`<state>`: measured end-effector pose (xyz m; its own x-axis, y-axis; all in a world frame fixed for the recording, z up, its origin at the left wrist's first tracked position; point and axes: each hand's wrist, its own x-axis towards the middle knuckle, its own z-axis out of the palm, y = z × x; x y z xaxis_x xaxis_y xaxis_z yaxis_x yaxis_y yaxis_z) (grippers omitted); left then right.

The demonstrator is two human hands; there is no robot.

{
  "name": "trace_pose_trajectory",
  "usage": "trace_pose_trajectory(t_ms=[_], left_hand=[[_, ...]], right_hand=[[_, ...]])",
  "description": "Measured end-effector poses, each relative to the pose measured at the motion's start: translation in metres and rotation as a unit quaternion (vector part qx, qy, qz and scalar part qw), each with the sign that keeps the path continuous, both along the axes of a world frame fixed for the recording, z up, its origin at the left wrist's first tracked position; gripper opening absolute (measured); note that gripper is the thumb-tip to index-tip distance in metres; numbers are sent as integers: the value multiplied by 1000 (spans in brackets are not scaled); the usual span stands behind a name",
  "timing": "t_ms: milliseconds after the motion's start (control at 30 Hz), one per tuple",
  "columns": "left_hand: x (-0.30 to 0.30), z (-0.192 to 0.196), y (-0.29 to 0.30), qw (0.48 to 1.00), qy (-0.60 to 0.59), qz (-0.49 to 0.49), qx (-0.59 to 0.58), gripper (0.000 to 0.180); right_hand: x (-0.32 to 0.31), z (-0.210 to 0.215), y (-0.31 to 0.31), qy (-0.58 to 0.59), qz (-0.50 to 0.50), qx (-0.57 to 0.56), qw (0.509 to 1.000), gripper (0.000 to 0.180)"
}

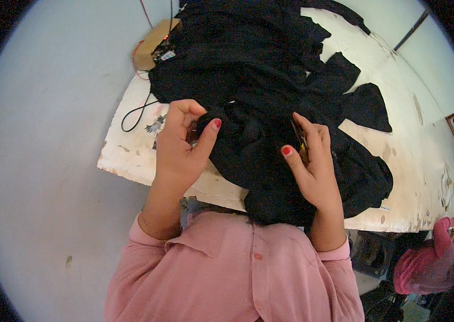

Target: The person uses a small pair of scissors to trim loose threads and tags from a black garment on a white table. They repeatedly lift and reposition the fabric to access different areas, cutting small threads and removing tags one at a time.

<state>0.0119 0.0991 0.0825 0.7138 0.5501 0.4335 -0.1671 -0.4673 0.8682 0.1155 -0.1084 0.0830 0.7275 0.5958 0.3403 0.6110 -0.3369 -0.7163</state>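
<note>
Black cloth (259, 134) spills over the near edge of the worktop (125, 153), probably soft, limp and light; a gathered fold seems the surest hold. The left hand (179, 150) pinches one between thumb and fingers (179, 107); the right hand (317, 169) grips a small, partly hidden tool (303, 151).

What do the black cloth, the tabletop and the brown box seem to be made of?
Black cloth: probably soft woven or knitted fabric, matte, since it folds and drapes without shine. Tabletop: perhaps painted or laminated board; its pale surface is stained and its edge chipped. Brown box: likely cardboard, with a plain, dull tan surface.
</note>
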Motion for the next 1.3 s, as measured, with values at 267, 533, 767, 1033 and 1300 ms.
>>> trace_pose_trajectory(t_ms=[267,533,767,1033,1300], left_hand=[[-27,-1,37,990,59,-44,-123,32],[-8,-26,86,840,-198,-150,-483,43],[14,32,20,882,-177,-234,-369,56],[8,18,-14,850,-108,-338,-389,62],[9,12,-10,805,-82,-379,-449,62]], right_hand=[[-6,2,22,-117,80,-61,988,70],[-32,-40,24,66,131,-60,987,56],[-2,-5,-5,18,42,94,995,49],[10,36,8,-148,92,61,983,39],[15,35,30,-238,95,114,960,36]])
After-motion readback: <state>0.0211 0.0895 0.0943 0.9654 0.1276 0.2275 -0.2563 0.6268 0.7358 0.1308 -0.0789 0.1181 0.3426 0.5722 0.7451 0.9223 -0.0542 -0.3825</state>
